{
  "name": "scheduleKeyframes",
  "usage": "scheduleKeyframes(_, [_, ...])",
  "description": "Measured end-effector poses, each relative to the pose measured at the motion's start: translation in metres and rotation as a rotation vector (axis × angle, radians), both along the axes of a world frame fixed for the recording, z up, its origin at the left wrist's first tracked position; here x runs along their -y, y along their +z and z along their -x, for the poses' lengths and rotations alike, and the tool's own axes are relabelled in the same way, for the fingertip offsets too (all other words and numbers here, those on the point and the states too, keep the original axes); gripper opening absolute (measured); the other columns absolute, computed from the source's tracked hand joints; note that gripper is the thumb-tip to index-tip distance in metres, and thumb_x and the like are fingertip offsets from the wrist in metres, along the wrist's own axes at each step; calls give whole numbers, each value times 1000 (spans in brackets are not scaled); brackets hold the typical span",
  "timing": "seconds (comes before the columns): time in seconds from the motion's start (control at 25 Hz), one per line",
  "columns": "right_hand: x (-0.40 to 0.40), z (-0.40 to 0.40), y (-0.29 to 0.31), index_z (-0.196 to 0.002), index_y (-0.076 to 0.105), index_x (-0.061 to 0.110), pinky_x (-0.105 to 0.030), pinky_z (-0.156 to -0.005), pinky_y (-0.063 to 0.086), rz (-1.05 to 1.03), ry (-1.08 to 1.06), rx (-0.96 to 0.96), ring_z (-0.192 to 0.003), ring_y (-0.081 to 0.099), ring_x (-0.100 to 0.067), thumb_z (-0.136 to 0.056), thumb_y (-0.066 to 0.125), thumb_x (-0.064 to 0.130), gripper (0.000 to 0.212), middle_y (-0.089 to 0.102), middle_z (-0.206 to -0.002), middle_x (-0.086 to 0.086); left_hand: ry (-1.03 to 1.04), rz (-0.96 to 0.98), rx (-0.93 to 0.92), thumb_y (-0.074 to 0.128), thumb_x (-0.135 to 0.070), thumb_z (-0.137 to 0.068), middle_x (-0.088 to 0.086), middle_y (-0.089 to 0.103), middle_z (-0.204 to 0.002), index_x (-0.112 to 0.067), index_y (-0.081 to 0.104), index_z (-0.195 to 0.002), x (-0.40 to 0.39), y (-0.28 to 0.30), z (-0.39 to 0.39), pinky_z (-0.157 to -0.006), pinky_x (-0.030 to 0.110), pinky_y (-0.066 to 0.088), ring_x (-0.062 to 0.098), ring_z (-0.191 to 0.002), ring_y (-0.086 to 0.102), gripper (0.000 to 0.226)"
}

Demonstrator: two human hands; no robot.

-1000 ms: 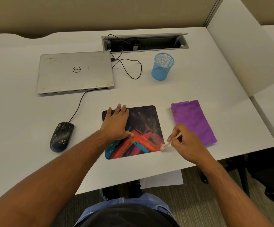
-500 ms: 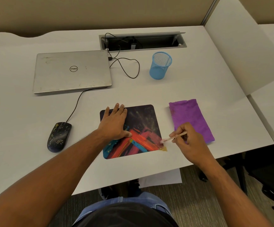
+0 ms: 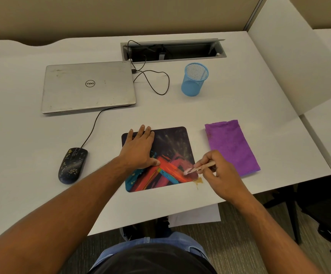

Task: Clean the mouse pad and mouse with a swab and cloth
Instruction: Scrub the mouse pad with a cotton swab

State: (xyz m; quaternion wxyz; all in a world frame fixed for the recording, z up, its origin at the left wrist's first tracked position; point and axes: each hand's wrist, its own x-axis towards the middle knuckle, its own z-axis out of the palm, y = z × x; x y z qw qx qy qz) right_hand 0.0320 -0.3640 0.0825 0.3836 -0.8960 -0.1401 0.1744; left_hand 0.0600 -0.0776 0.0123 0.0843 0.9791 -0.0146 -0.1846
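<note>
A colourful square mouse pad (image 3: pixel 172 151) lies on the white desk near its front edge. My left hand (image 3: pixel 140 149) presses flat on the pad's left half, fingers spread. My right hand (image 3: pixel 218 171) pinches a wooden swab (image 3: pixel 195 169), whose pale tip touches the pad's right side near the lower right corner. A brownish smear (image 3: pixel 199 180) sits on the desk just off that corner. A folded purple cloth (image 3: pixel 231 145) lies to the right of the pad. The black speckled mouse (image 3: pixel 72 165) rests to the left of the pad, its cable running towards the laptop.
A shut silver laptop (image 3: pixel 88 87) lies at the back left. A blue mesh cup (image 3: pixel 195 79) stands at the back centre, before an open cable tray (image 3: pixel 172 49). A white divider panel (image 3: pixel 291 62) bounds the desk's right side. The front edge (image 3: pixel 160 218) is near.
My right hand has moved the swab tip from the pad's lower right corner edge up and inward onto the pad. The smear beside the corner now shows. My left hand stays in place.
</note>
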Motion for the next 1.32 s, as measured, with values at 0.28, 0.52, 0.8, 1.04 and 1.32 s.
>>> scheduleKeyframes(0.28, [22, -4, 5, -97, 49, 34, -27, -70, 57, 77, -44, -17, -83, 69, -11, -98, 60, 9, 28, 70, -93, 7, -4, 2, 2, 64, -77, -72, 3, 0, -167, -20, 6, -158, 0, 1, 0, -120, 53, -5, 24, -152, -7, 118])
scheduleKeyframes(0.52, [4, 3, -2, -104, 52, 32, -31, -79, 62, 13, -8, -61, -93, 69, -11, -101, 60, 14, 20, 69, -102, 9, -2, 11, 0, 64, -76, -73, 3, 0, -167, -19, 6, -158, 0, 3, 2, -121, 53, -4, 24, -152, -7, 118])
scheduleKeyframes(0.8, [20, -10, 6, -98, 51, 34, -23, -74, 57, 29, -93, 20, -87, 69, -6, -99, 62, 10, 26, 71, -95, 11, 4, 15, -4, 64, -75, -73, 3, 0, -167, -20, 5, -158, 1, 4, 1, -122, 54, -2, 23, -152, -7, 117])
scheduleKeyframes(1.04, [23, 1, -1, -96, 51, 32, -34, -78, 61, 65, -82, -50, -88, 70, -12, -100, 61, 13, 22, 71, -97, 9, 7, 16, -5, 64, -75, -73, 2, -1, -167, -20, 5, -158, 1, 4, 1, -121, 53, -3, 23, -152, -8, 118])
scheduleKeyframes(1.32, [5, -15, 1, -98, 55, 31, -25, -72, 60, -120, -161, 81, -88, 72, -8, -100, 63, 15, 18, 74, -102, 11, 0, 18, 0, 64, -76, -72, 3, 0, -167, -20, 5, -158, 0, 2, 1, -121, 54, -3, 24, -152, -8, 119])
